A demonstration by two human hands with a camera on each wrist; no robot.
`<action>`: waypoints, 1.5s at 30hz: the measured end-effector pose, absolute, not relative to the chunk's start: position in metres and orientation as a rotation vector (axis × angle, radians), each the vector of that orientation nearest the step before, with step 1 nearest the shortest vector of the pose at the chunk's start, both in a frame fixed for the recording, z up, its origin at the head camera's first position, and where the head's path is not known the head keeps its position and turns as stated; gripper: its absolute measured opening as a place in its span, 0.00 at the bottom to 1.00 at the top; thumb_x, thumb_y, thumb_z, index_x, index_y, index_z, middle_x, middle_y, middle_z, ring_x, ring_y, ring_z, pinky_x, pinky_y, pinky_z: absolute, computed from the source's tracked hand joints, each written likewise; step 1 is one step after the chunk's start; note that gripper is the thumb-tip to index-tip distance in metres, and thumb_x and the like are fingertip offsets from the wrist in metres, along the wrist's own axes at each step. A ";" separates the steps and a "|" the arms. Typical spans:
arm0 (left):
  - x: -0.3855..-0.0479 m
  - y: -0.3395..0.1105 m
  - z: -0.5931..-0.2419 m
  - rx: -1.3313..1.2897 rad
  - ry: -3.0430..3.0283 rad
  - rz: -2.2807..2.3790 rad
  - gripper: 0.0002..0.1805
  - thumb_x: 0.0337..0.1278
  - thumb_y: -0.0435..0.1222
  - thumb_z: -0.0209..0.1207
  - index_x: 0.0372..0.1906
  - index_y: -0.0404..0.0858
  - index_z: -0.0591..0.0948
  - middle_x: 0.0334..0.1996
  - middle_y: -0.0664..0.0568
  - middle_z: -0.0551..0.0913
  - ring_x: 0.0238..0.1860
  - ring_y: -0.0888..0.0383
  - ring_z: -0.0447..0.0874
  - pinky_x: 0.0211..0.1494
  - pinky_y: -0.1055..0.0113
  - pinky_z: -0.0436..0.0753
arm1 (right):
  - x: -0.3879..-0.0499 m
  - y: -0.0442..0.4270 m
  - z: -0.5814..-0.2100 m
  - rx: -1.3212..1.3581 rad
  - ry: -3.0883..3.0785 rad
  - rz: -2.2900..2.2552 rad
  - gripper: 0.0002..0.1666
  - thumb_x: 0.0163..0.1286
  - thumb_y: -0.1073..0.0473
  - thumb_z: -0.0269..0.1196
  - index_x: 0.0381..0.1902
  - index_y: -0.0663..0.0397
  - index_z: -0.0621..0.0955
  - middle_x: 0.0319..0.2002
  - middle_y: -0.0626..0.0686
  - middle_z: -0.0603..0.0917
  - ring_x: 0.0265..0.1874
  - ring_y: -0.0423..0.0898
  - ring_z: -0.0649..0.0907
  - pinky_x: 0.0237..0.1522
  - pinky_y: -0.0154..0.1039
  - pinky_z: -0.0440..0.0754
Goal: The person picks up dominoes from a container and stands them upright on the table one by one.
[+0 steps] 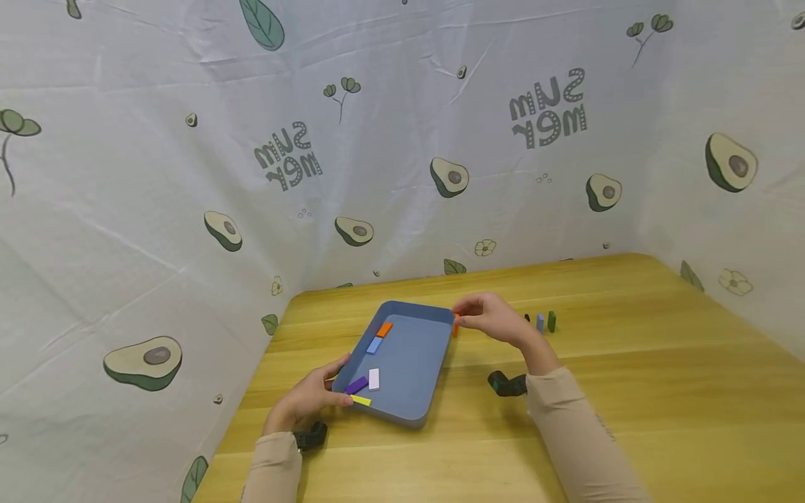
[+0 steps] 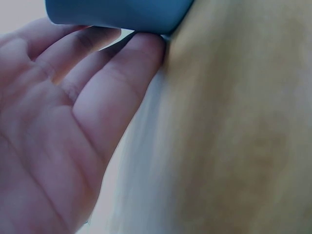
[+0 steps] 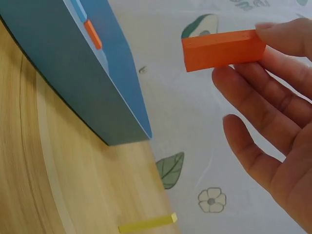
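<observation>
Poking in closest are two beige sleeves (image 1: 581, 433), with a small black device (image 1: 312, 436) at each wrist. Then you've got the left hand (image 1: 306, 397) grasping the near left corner of a blue-gray tray (image 1: 405, 370) that sits on a wooden table (image 1: 629, 363), thumb at the near wall, fingers along the left side.

Just inside that corner, right by the thumb, is a yellow block (image 1: 361, 400), then a purple block (image 1: 356, 385) lying at an angle, with a white block (image 1: 374, 379) just beside it. Further up, a light blue block (image 1: 374, 345) and an orange block (image 1: 384, 329) lie end to end along the left wall.

Over by the far right corner, the right hand (image 1: 497, 320) has another orange piece (image 3: 222, 50) pinched between thumb and fingertips. The right wrist view shows a gap between it and the tray, and also catches a yellow stick (image 3: 147, 223) near the table's edge.

Off to the right there's a black bit (image 1: 527, 318), a blue piece (image 1: 540, 323) and a green piece (image 1: 551, 321) in a loose row. Way back hangs a white cloth (image 1: 390, 56) printed with avocados, leaves and mirrored "summer" lettering.
</observation>
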State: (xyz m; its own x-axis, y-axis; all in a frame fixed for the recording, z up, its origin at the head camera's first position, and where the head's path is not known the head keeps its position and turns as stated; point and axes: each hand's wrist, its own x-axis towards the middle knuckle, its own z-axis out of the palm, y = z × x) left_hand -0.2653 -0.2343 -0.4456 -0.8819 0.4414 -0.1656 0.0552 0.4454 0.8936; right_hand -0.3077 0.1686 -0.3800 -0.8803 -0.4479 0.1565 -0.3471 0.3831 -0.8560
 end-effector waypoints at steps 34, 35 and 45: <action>-0.264 -0.237 -0.448 0.416 2.306 1.439 0.56 0.53 0.37 0.73 0.80 0.38 0.51 0.78 0.32 0.53 0.69 0.35 0.70 0.68 0.49 0.76 | -0.310 0.219 -0.409 -0.623 2.474 -1.353 0.13 0.69 0.65 0.64 0.48 0.69 0.82 0.47 0.66 0.85 0.45 0.47 0.84 0.52 0.48 0.83; -0.263 -0.238 -0.447 0.408 2.307 1.440 0.56 0.52 0.37 0.73 0.80 0.38 0.51 0.78 0.32 0.53 0.69 0.35 0.70 0.68 0.49 0.76 | -0.311 0.219 -0.409 -0.624 2.471 -1.350 0.13 0.69 0.65 0.64 0.48 0.70 0.82 0.47 0.67 0.85 0.44 0.47 0.84 0.52 0.48 0.83; -0.265 -0.236 -0.449 0.399 2.307 1.440 0.57 0.51 0.39 0.74 0.80 0.38 0.51 0.78 0.32 0.53 0.68 0.36 0.71 0.68 0.48 0.76 | -0.313 0.228 -0.416 -0.618 2.460 -1.328 0.16 0.68 0.66 0.65 0.48 0.75 0.80 0.45 0.67 0.85 0.42 0.44 0.83 0.49 0.43 0.83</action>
